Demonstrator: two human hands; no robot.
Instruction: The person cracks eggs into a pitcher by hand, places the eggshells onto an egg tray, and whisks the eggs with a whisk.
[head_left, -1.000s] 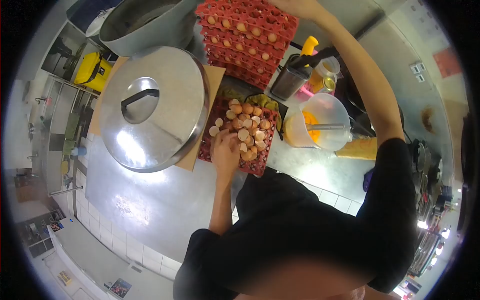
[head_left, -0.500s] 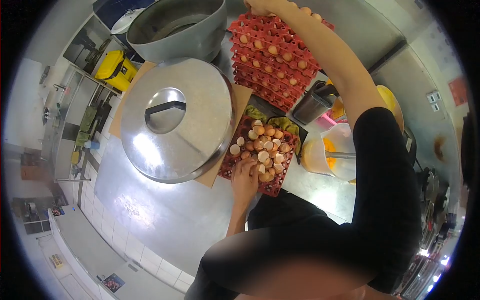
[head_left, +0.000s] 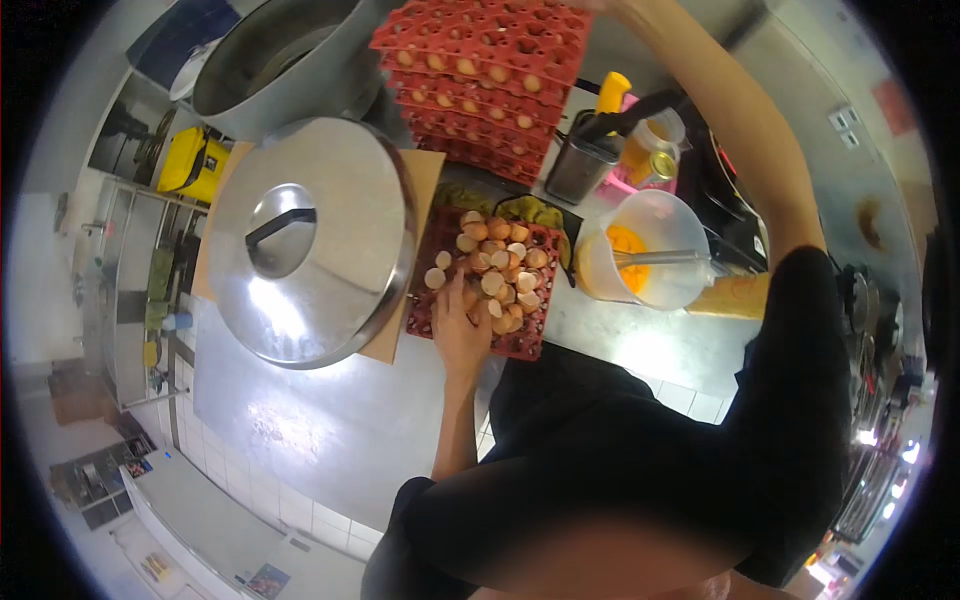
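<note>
My left hand [head_left: 462,325] rests on a heap of cracked eggshells [head_left: 493,284], its fingers spread and touching the shells. The heap sits on a red egg tray [head_left: 520,347]. Behind it rises a stack of red egg trays [head_left: 480,75], with brown eggs showing between the layers. My right arm stretches over the table's far side to the stack's top right corner. Only a sliver of my right hand [head_left: 598,4] shows there, and its fingers are cut off by the upper edge. A clear plastic jug [head_left: 672,225] to the right holds orange-yellow egg and a metal rod-like tool [head_left: 660,258].
Left of the tray, a large steel lid [head_left: 345,260] lies over cardboard [head_left: 425,185]. A big grey pot [head_left: 290,75] stands behind it. A dark container [head_left: 582,168] with handled utensils is beside the stack. Green cloth [head_left: 535,209] lies behind the shells.
The view has turned, shifting table items leftward. My right hand has moved from the stack's far left to its right corner. My left hand's fingers have spread over the shells.
</note>
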